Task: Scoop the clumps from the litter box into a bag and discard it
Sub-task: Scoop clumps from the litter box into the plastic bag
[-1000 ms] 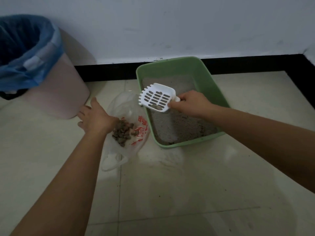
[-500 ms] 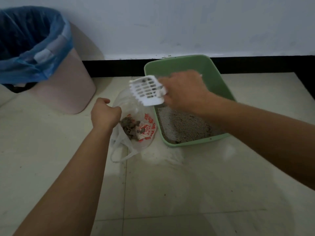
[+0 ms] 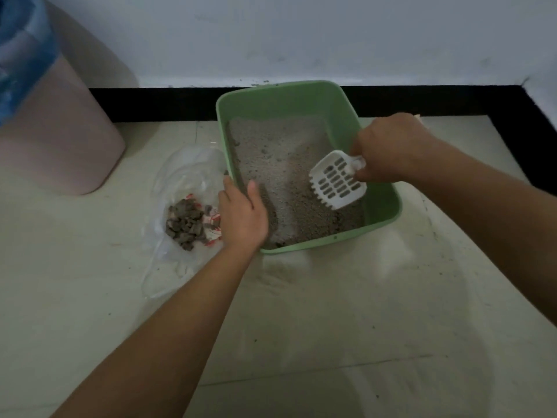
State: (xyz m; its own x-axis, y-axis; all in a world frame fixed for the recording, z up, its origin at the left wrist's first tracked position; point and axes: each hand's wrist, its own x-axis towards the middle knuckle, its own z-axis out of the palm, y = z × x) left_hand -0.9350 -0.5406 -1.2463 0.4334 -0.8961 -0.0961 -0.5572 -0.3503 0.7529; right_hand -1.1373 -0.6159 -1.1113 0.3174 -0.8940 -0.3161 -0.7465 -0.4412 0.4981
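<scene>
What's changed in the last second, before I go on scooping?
The right hand swung the scoop from over the bag back right into the litter box; it now hangs above the litter, apparently empty. The left hand let go of the bag's mouth and now grips the box's left rim. The clumps in the bag, the box and the pink bin stayed put.

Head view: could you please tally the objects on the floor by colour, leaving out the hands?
Green: 1, litter box
White: 1, scoop
Pink: 1, bin
Blue: 1, bin liner
Clear: 1, bag
Total: 5
</scene>
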